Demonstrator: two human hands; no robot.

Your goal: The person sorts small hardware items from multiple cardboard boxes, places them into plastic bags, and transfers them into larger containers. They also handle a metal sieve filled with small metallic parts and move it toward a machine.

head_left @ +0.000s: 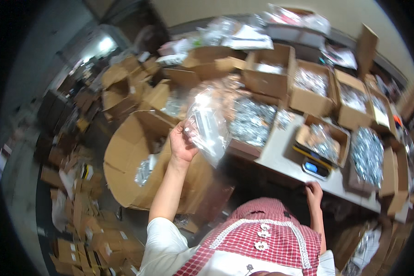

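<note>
Red-checked apron (280,218) covers the torso. Left hand (184,141) pinches the clear bag (210,126) above the right rim of the large carton (119,156). Right hand (313,192), fingers curled, grip indeterminable, is located near the front edge of the table (275,154).

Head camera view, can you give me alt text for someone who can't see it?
A person's left hand holds up a clear plastic bag near a large open cardboard box. The right hand is by the edge of a table bearing a digital scale and open cartons of shiny plastic packets.
</note>
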